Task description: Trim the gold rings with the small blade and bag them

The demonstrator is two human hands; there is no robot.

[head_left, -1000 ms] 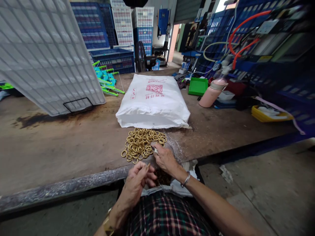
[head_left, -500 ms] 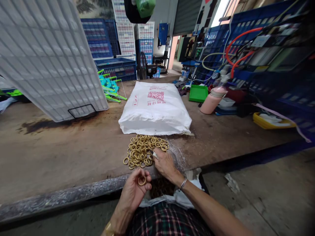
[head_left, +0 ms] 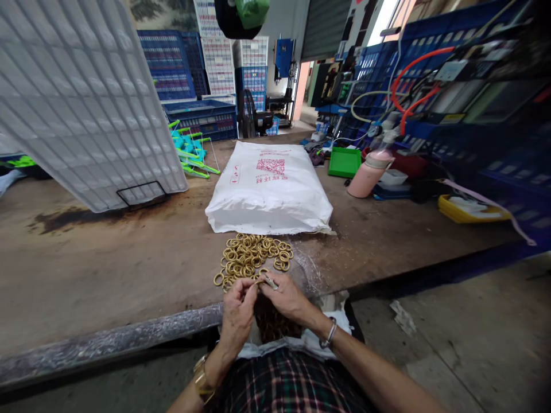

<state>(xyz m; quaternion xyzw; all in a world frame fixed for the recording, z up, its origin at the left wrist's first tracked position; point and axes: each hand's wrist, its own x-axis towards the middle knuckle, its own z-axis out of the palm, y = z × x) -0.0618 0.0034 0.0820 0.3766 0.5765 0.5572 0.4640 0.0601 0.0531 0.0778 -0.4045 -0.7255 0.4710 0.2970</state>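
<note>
My left hand (head_left: pixel 238 310) pinches a brass-coloured ring (head_left: pixel 258 281) at the table's front edge. My right hand (head_left: pixel 289 296) meets it there, fingers closed around a small blade-like tool (head_left: pixel 270 281) with a pale part; its tip is hidden at the ring. Just beyond my fingertips lies a loose heap of brass-coloured rings (head_left: pixel 245 255) on the brown table. Below my hands, an open white sack (head_left: pixel 297 346) at my lap holds many darker brownish pieces (head_left: pixel 273 321), too blurred to make out singly.
A full white sack (head_left: pixel 271 192) with red print lies behind the heap. At left leans a large white plastic crate (head_left: pixel 99 103). To the right stand a pink bottle (head_left: pixel 370 174), a green tray (head_left: pixel 344 162) and a yellow tray (head_left: pixel 469 213). Stacked crates (head_left: pixel 167 63) fill the back.
My left hand has risen with its ring and turned inward. My right hand has drawn back from the heap with the tool, and the two hands now meet at the ring.
</note>
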